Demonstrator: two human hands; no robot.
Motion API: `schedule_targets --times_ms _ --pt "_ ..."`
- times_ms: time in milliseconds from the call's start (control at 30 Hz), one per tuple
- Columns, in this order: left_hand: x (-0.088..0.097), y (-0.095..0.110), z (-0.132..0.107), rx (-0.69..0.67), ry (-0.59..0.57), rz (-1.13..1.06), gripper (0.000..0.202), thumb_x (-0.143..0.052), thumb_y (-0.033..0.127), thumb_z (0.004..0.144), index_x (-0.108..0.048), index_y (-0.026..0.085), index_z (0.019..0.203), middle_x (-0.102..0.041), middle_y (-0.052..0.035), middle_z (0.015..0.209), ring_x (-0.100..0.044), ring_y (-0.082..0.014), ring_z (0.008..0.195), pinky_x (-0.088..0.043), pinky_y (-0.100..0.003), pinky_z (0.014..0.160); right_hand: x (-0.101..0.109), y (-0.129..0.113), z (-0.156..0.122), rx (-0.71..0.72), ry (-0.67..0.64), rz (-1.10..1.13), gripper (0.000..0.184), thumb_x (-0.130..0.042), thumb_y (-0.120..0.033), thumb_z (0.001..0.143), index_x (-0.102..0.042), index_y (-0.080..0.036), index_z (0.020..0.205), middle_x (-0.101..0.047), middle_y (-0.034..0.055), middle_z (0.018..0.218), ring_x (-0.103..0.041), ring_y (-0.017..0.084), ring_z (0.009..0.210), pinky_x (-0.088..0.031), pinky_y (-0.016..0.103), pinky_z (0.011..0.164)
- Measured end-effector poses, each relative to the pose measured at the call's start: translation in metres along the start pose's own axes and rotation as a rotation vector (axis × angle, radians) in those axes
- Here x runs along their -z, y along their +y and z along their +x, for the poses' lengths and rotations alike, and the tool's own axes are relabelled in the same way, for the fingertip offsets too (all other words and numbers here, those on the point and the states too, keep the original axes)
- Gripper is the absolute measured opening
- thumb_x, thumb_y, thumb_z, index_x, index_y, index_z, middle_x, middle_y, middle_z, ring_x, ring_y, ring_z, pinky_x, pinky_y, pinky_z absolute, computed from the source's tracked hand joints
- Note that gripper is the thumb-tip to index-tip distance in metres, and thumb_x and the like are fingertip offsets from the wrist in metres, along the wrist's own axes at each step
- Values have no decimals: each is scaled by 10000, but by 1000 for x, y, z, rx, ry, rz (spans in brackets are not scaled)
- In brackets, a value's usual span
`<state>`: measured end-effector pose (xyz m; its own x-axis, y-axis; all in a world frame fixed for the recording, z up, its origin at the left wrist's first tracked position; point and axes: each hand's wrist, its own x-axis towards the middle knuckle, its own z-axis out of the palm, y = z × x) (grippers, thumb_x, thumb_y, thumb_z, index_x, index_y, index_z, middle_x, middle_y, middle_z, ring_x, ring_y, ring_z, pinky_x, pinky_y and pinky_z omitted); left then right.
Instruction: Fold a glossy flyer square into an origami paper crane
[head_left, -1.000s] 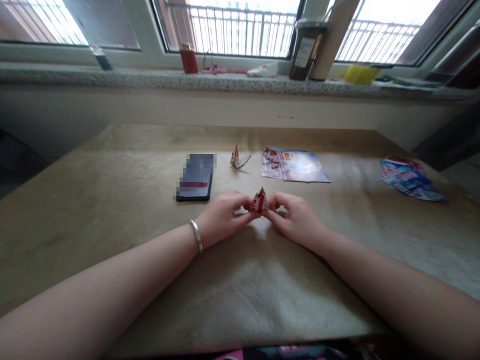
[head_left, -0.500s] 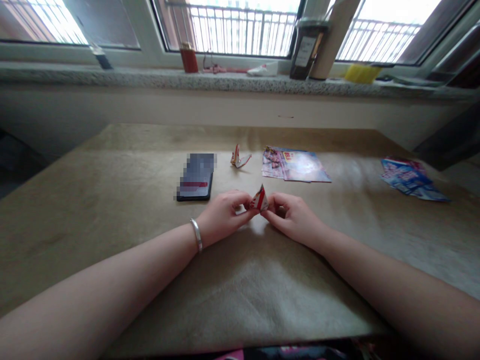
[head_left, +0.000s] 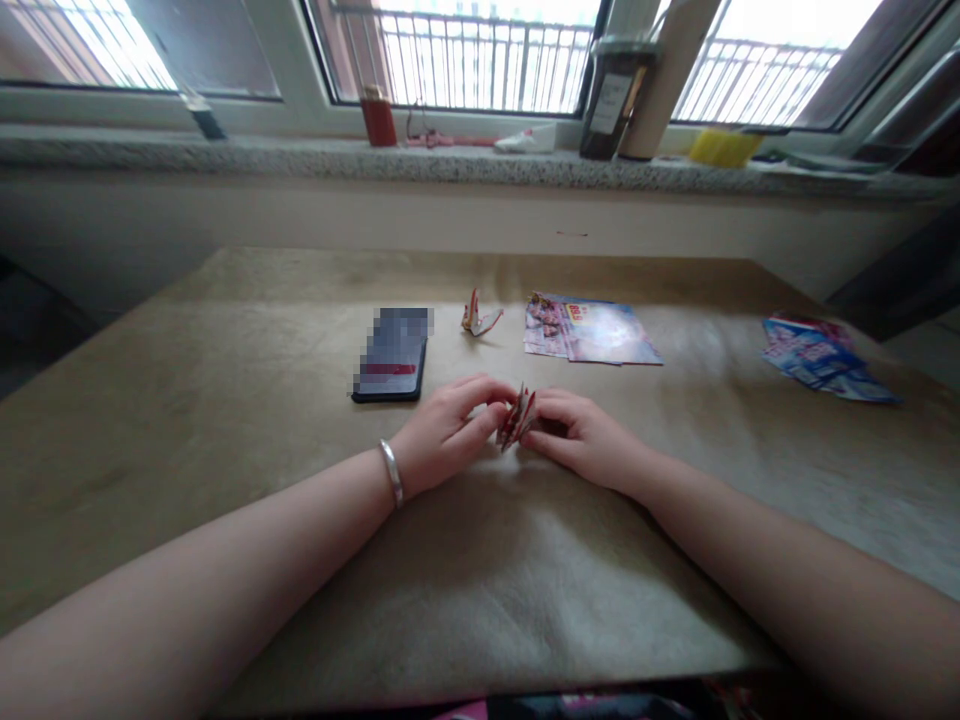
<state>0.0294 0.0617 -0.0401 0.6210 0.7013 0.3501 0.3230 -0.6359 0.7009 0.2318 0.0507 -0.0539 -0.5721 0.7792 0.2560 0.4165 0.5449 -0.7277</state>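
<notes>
Between my two hands is a small piece of folded paper (head_left: 516, 420), red and white, held on edge just above the table so its layers show. My left hand (head_left: 459, 422), with a silver bangle (head_left: 391, 472) at the wrist, pinches it from the left with thumb and fingers. From the other side my right hand (head_left: 581, 430) grips it, thumb below and fingers curled behind. Beyond the hands stands a finished-looking origami figure (head_left: 478, 318) in similar red and white paper, with pointed, upright parts.
A phone (head_left: 394, 355) lies left of the figure. Printed flyers (head_left: 611, 335) lie to its right, and blue leaflets (head_left: 825, 360) at the table's (head_left: 187, 420) far right. On the windowsill (head_left: 465, 165) stand a red bottle (head_left: 377, 118) and a dark container (head_left: 609, 100).
The folded paper has turned from showing a flat triangular face to standing edge-on with its layers parted. Both hands have shifted their fingers slightly around it.
</notes>
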Motion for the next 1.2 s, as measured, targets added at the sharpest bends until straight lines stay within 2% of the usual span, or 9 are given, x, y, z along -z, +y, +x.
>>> schedule_targets --times_ms 167,300,400,600,700,767,933,1100,1200 --pt "-2 -8 0 -2 -21 -186 258 -438 283 865 -571 176 1058 -534 -69 1113 -499 -195 1068 -394 -330 959 1 1 1 44 -14 -25 129 -528 -232 846 -641 -171 837 -644 77 949 -546 200 992 -396 350 911" --pt "-7 -13 -2 76 -42 -418 289 -515 316 850 -522 207 1118 -519 -73 1157 -511 -199 1076 -439 -345 910 2 3 1 42 -3 -10 153 -494 -237 855 -624 -169 810 -644 83 959 -551 204 998 -394 358 921" --pt "-9 -10 -2 120 -36 -498 309 -569 316 828 -502 199 1106 -545 -73 1147 -542 -188 1037 -412 -375 937 3 4 1 32 3 3 161 -482 -235 853 -618 -167 801 -645 82 945 -554 204 997 -401 354 910" --pt "-10 -5 -1 141 -11 -514 307 -688 292 734 -507 167 948 -612 -44 960 -595 -166 922 -445 -355 879 3 7 1 2 -25 -3 157 -492 -209 831 -635 -169 883 -651 79 978 -560 200 984 -412 355 894" --pt "-10 -6 1 173 22 -546 384 -714 258 704 -485 181 1003 -626 -14 890 -619 -133 816 -485 -297 790 3 6 1 9 -35 14 146 -504 -210 821 -640 -175 861 -661 69 970 -569 194 965 -409 356 900" --pt "-9 -7 1 202 15 -540 332 -688 269 728 -517 171 995 -639 -14 855 -627 -130 786 -497 -285 763 2 5 0 -15 -33 24 145 -500 -222 824 -636 -173 837 -664 65 937 -577 187 931 -418 345 878" --pt "-9 -7 2 297 -50 -507 215 -642 313 767 -584 123 850 -656 -48 802 -635 -153 756 -512 -307 743 1 0 -2 -163 119 45 131 -480 -237 836 -592 -171 819 -637 29 789 -577 145 744 -451 280 709" --pt "-9 -4 2 293 -87 -435 154 -586 266 801 -591 119 843 -636 -29 778 -599 -117 707 -485 -246 673 0 -7 -4 -134 247 120 95 -530 -234 814 -577 -181 878 -638 34 825 -586 144 772 -464 274 706" --pt "-9 -5 1 273 -97 -327 161 -582 278 800 -601 119 794 -594 -9 729 -553 -101 662 -459 -224 631 -2 -10 -6 -103 240 113 128 -562 -231 798 -576 -192 920 -640 37 849 -588 142 772 -479 274 694"
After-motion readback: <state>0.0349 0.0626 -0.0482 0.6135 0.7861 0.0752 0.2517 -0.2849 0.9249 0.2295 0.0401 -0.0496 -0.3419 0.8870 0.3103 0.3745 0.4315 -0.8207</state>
